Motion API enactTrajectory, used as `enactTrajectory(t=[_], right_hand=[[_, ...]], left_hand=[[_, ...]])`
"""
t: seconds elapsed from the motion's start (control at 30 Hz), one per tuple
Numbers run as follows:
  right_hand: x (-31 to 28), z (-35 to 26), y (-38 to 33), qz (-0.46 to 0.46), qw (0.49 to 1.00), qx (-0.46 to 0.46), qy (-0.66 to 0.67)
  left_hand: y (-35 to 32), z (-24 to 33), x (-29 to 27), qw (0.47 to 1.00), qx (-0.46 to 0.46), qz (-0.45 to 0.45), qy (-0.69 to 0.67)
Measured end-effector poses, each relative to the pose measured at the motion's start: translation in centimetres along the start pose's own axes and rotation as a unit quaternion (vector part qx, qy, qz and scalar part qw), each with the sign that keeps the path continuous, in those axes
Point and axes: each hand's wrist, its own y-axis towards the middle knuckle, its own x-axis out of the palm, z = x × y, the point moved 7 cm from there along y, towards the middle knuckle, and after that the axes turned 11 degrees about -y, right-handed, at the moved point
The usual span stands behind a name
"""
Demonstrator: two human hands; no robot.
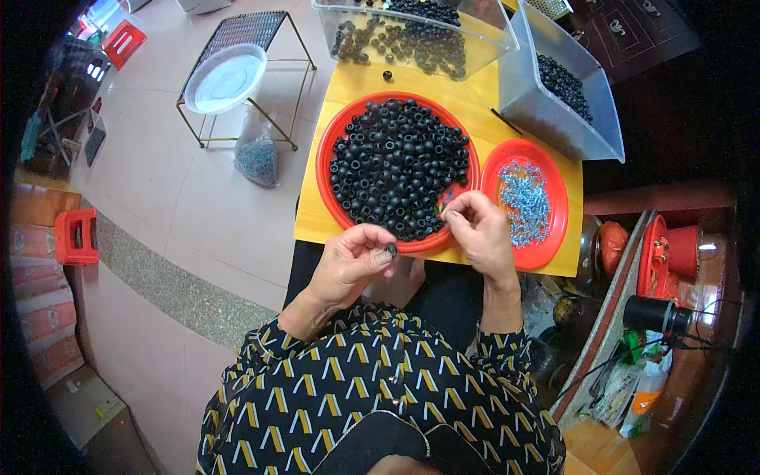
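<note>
Left hand [347, 267] is pinching a black bead [390, 249] by the red tray's [322, 166] near rim; right hand [482, 237] is pinching too, contents unclear. Bead's probably feeling light, hard, slippery; sides suiting grip.

The black beads [396, 158] look smooth and matt, the round tray [324, 170] glossy plastic — the tabletop [352, 79] smooth, wood-like.

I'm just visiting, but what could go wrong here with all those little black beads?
The black bead pinched in the left hand could slip and drop, perhaps outside the round red tray. The right hand works close beside the oval red plate, so a knock might scatter its small silvery-blue pieces. A loose bead on the yellow tabletop might roll away if bumped.
</note>
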Motion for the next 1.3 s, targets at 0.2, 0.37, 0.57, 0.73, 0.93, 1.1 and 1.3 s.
enactTrajectory(t=[0.2,0.37,0.57,0.73,0.93,1.1,1.3], right_hand=[[3.8,-0.6,-3.4,-0.102,0.929,0.091,0.344],[5.1,-1.5,-4.4,-0.115,0.902,0.076,0.41],[5.4,-1.4,-4.9,-0.127,0.895,0.082,0.42],[5.7,-1.7,-5.0,-0.133,0.909,0.072,0.388],[5.9,-1.5,-4.9,-0.135,0.912,0.083,0.379],[6.3,-1.3,-4.9,-0.139,0.906,0.091,0.389],[6.7,-1.3,-5.5,-0.179,0.908,0.1,0.367]], left_hand=[[0.1,-0.9,0.1,1.0,-0.008,-0.013,-0.004],[-0.3,-0.6,0.4,0.999,0.028,-0.025,0.034],[-0.5,0.0,0.7,0.991,0.065,-0.042,0.112],[-0.5,0.4,1.3,0.978,0.09,-0.075,0.175],[-0.7,0.9,1.9,0.954,0.111,-0.079,0.267],[-0.8,1.1,2.1,0.935,0.14,-0.071,0.318],[-1.4,1.6,2.6,0.892,0.188,-0.074,0.405]])
